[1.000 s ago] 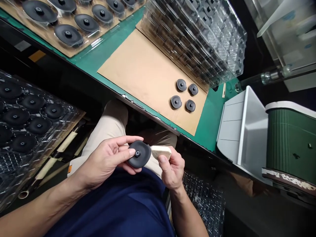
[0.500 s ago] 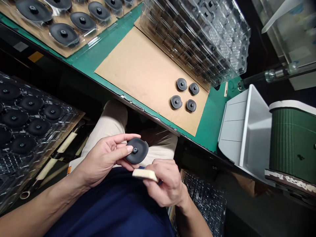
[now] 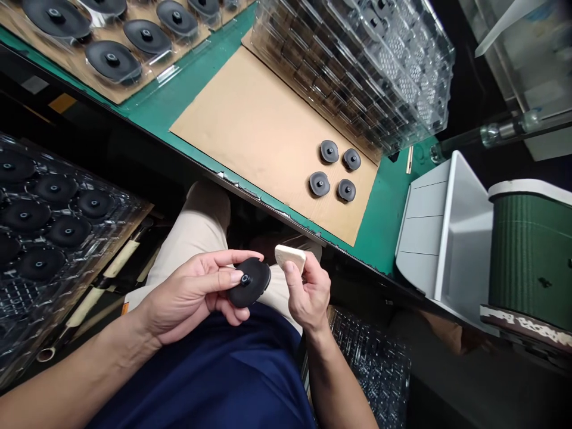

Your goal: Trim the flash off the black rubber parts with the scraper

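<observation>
1. The left hand [image 3: 196, 292] is pinching a black disc [image 3: 257, 287] above the lap, its thumb pressing beside the small central hub and its other fingers curving around the rim and behind.
2. The right hand [image 3: 310, 292] is gripping a cream block [image 3: 289, 260] between thumb and bent fingers; the block is hovering just beside the disc, not touching it.
3. Beyond the knees, a cardboard sheet [image 3: 232, 119] is lying on the green tabletop [image 3: 386, 220], carrying four black discs [image 3: 318, 187] near its right end.
4. Farther back, stacked clear trays [image 3: 339, 77] are standing along the sheet's far edge.
</observation>
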{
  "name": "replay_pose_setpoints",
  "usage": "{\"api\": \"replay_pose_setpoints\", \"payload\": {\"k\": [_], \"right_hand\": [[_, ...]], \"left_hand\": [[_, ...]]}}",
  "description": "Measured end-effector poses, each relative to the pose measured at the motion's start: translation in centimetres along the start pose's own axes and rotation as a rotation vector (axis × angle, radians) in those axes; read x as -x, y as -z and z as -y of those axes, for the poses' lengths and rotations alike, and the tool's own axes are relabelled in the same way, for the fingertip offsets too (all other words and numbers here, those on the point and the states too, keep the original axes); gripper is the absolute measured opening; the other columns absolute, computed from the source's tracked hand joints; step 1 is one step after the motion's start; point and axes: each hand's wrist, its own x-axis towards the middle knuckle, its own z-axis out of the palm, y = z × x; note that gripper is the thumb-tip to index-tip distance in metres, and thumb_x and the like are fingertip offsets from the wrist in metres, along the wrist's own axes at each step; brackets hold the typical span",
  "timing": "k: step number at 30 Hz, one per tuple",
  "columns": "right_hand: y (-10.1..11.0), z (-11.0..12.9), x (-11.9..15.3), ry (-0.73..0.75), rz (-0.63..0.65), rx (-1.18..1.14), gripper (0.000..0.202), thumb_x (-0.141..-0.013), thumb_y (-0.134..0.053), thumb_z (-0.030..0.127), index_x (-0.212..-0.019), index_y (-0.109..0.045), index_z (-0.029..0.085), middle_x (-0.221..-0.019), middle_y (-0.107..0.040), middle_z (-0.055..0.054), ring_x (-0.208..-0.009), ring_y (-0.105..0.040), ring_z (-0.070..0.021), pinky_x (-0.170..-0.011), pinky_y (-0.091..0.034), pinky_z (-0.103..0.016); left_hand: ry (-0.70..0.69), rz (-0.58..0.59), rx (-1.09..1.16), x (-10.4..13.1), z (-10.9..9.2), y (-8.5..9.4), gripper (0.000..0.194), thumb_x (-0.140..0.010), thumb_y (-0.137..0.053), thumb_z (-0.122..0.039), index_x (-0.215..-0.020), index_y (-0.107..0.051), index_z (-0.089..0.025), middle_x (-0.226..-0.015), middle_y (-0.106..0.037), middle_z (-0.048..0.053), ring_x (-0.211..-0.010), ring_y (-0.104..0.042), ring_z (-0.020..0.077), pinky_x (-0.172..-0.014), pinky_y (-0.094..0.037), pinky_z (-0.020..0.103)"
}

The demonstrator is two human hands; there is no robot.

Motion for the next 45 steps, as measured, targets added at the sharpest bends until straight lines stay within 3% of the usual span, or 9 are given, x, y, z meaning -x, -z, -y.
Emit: {"api": "replay_pose_setpoints", "payload": {"k": [5,11,14,21,26,29,32,39,45], "right_hand": [[-0.8,-0.3,0.9,0.020,-0.098,-0.012,0.052,-0.102,-0.057,0.029,-0.152,-0.048,0.020,-0.094,-0.070,-0.005,-0.063,-0.060,-0.0130,-0.058,-0.053,-0.025],[-1.0,0.6,0.9,0.442,-0.021,0.051,0.060,-0.098,-0.054,0.010,-0.154,-0.049,0.027,-0.129,-0.070,-0.010,-0.105,-0.073,-0.0217,-0.086,-0.063,-0.033],[-1.1,0.8,1.2,0.501,0.061,0.060,0.064,-0.096,-0.051,0.008,-0.157,-0.044,0.026,-0.134,-0.067,-0.012,-0.112,-0.072,-0.0217,-0.089,-0.063,-0.034],[-0.5,0.5,2.6,0.677,0.096,0.239,0.050,-0.095,-0.054,0.021,-0.144,-0.059,0.026,-0.087,-0.073,-0.005,-0.062,-0.063,-0.0158,-0.057,-0.055,-0.029],[-0.7,0.8,2.2,0.549,-0.040,0.137,0.057,-0.094,-0.054,0.011,-0.150,-0.053,0.023,-0.118,-0.074,-0.012,-0.086,-0.074,-0.0205,-0.070,-0.063,-0.032],[-1.1,1.2,2.2,0.481,-0.111,0.140,0.066,-0.093,-0.056,0.007,-0.156,-0.045,0.023,-0.108,-0.076,-0.009,-0.078,-0.074,-0.0188,-0.066,-0.064,-0.029],[-1.6,1.3,2.9,0.388,-0.127,0.140,0.071,-0.096,-0.058,0.017,-0.162,-0.032,0.017,-0.098,-0.074,-0.009,-0.065,-0.069,-0.0169,-0.062,-0.062,-0.029],[-1.1,1.7,3.2,0.293,-0.159,0.092,0.051,-0.095,-0.064,0.024,-0.145,-0.052,0.021,-0.111,-0.070,-0.012,-0.075,-0.070,-0.0183,-0.065,-0.061,-0.029],[0.2,2.8,1.9,0.294,-0.020,0.198,0.052,-0.096,-0.060,0.021,-0.148,-0.051,0.020,-0.089,-0.071,-0.004,-0.053,-0.056,-0.0111,-0.054,-0.054,-0.025]], "left_hand": [[0.045,0.039,0.082,-0.3,0.0,0.4,0.041,-0.079,-0.084,-0.023,-0.119,-0.076,-0.017,-0.080,-0.074,0.010,-0.054,-0.071,0.0191,-0.049,-0.059,0.023],[0.036,0.065,0.119,-0.8,0.6,0.7,0.035,-0.083,-0.079,-0.020,-0.117,-0.077,-0.016,-0.083,-0.073,0.009,-0.056,-0.069,0.0171,-0.048,-0.059,0.023],[0.015,0.057,0.124,-0.9,0.8,0.7,0.034,-0.082,-0.080,-0.020,-0.116,-0.078,-0.017,-0.081,-0.072,0.008,-0.055,-0.068,0.0162,-0.047,-0.059,0.023],[-0.012,-0.018,0.116,-0.7,0.5,0.4,0.034,-0.080,-0.080,-0.018,-0.114,-0.079,-0.016,-0.080,-0.073,0.008,-0.050,-0.065,0.0138,-0.042,-0.056,0.021],[-0.022,0.022,0.110,-0.8,0.4,0.2,0.035,-0.081,-0.079,-0.018,-0.116,-0.078,-0.016,-0.079,-0.072,0.007,-0.050,-0.064,0.0142,-0.042,-0.056,0.022],[-0.012,0.018,0.104,-0.8,0.4,0.1,0.036,-0.080,-0.081,-0.021,-0.116,-0.078,-0.016,-0.078,-0.071,0.006,-0.049,-0.064,0.0142,-0.042,-0.056,0.022],[-0.011,-0.003,0.093,-0.8,0.5,0.2,0.037,-0.078,-0.084,-0.022,-0.114,-0.078,-0.017,-0.080,-0.072,0.006,-0.050,-0.064,0.0143,-0.042,-0.056,0.022],[-0.055,-0.075,0.024,-0.9,0.3,0.5,0.038,-0.081,-0.081,-0.023,-0.119,-0.075,-0.018,-0.089,-0.073,0.009,-0.055,-0.065,0.0154,-0.045,-0.057,0.025],[-0.085,-0.104,-0.043,-0.9,0.1,0.4,0.040,-0.082,-0.081,-0.024,-0.121,-0.073,-0.016,-0.086,-0.073,0.008,-0.053,-0.065,0.0153,-0.049,-0.059,0.026]]}}
